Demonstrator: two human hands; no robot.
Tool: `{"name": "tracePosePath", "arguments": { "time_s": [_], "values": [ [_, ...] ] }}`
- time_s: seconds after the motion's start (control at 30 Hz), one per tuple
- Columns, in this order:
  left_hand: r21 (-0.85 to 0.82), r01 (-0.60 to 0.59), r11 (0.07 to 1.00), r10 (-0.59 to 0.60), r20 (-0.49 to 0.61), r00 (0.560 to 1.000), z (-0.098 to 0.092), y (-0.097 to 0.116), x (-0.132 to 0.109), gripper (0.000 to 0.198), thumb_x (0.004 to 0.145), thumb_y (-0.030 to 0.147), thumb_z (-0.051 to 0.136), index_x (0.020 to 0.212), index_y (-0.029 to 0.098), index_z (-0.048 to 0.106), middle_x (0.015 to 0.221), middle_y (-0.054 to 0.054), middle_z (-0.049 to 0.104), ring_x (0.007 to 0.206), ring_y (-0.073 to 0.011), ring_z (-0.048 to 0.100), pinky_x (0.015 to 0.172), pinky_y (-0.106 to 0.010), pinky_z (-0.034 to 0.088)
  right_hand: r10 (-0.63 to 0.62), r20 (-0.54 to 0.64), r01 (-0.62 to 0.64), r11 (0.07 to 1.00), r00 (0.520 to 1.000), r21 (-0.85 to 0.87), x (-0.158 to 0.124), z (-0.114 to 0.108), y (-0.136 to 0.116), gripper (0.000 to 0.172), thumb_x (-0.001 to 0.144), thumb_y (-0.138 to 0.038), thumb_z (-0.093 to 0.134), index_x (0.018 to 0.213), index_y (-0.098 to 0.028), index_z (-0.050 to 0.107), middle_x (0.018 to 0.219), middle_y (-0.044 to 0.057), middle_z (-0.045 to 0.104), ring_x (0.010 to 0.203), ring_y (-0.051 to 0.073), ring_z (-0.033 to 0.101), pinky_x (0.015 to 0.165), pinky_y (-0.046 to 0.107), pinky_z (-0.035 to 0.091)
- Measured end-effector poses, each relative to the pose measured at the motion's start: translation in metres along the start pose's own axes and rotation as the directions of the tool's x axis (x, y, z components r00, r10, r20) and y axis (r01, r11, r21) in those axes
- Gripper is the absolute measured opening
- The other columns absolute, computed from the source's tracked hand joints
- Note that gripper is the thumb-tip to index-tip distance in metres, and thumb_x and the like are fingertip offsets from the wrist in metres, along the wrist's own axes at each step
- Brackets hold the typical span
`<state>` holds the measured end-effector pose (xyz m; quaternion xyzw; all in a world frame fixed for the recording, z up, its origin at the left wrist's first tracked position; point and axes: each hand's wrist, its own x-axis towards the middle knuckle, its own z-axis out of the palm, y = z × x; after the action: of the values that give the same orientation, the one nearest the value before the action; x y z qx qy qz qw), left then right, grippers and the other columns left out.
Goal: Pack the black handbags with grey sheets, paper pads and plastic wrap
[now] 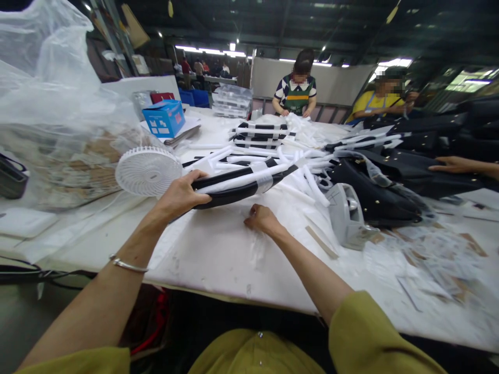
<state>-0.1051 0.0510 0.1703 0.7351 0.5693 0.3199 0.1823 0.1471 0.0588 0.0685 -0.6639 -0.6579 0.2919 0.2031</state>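
A strapped black-and-white bundle [240, 185] is held over the near middle of the table [210, 254]. Its long axis runs obliquely, from the near left end toward the far right; a translucent band crosses it beyond the midpoint. The left hand [181, 193] is closed on the near end, thumb on the near side. The right hand [263, 219] is below the bundle and apart from it, fingers curled and drawn together; whether they grip anything cannot be told.

Just beside the left hand stands a white fan [148, 172]. Beyond the bundle lie loose white tubes [312, 182] and a stack of similar bundles [262, 136]. To the right are a tape dispenser [345, 214], black bags [380, 196] and scattered small packets [440, 265]. At left, a blue box [166, 120] and a large clear plastic sack [42, 93].

Across the table, a co-worker in a green apron [298, 96] handles white material [302, 124]; another in yellow [380, 104] is farther right. Another person's hand [456, 164] rests on black goods at right. Strip lights [210, 51] hang in the dim hall.
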Motion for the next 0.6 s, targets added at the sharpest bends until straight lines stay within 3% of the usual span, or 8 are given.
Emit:
{"name": "tracePosePath", "arguments": {
  "time_s": [0.1, 0.3, 0.43, 0.6],
  "values": [
    [-0.012, -0.022, 1.000, 0.022, 0.001, 1.000, 0.000, -0.002, 0.000, 0.049, 0.063, 0.033, 0.068, 0.111, 0.023, 0.064, 0.096, 0.002, 0.069, 0.086, -0.0228, 0.062, 0.078, -0.030, 0.044, -0.033, 0.015, 0.029, 0.980, 0.999, 0.197, -0.009, -0.001, 0.003, 0.019, 0.062, -0.028, 0.074, 0.068, -0.020, 0.058, 0.066, -0.002, 0.060, 0.067, 0.017, 0.057, 0.063, 0.028, 0.042],
    [-0.021, -0.008, 1.000, 0.009, 0.001, 1.000, -0.001, -0.003, 0.000, 0.050, 0.063, 0.032, 0.069, 0.111, 0.024, 0.064, 0.097, 0.002, 0.068, 0.089, -0.0229, 0.063, 0.079, -0.030, 0.044, -0.061, 0.038, 0.027, 0.801, 0.997, 0.598, -0.031, -0.013, 0.005, 0.038, 0.066, -0.048, 0.074, 0.069, -0.021, 0.048, 0.063, -0.006, 0.056, 0.062, 0.012, 0.054, 0.063, 0.025, 0.043],
    [-0.018, -0.017, 1.000, 0.017, 0.007, 1.000, -0.001, -0.001, -0.001, 0.050, 0.063, 0.033, 0.068, 0.112, 0.023, 0.064, 0.097, 0.002, 0.068, 0.089, -0.0234, 0.062, 0.079, -0.030, 0.044, 0.022, 0.151, -0.125, 0.684, 0.988, 0.718, -0.055, -0.005, 0.005, 0.040, 0.071, -0.053, 0.068, 0.064, -0.021, 0.045, 0.056, -0.006, 0.051, 0.052, 0.010, 0.048, 0.054, 0.024, 0.040],
    [-0.017, -0.004, 1.000, 0.004, -0.005, 1.000, -0.001, -0.002, -0.002, 0.050, 0.063, 0.034, 0.068, 0.112, 0.023, 0.064, 0.096, 0.001, 0.068, 0.089, -0.0235, 0.062, 0.079, -0.029, 0.044, 0.121, 0.377, -0.375, 0.571, 0.918, 0.730, -0.102, 0.028, -0.002, 0.023, 0.066, -0.028, 0.070, 0.068, -0.020, 0.048, 0.052, -0.005, 0.055, 0.043, 0.009, 0.046, 0.044, 0.020, 0.036]
  ]
}}
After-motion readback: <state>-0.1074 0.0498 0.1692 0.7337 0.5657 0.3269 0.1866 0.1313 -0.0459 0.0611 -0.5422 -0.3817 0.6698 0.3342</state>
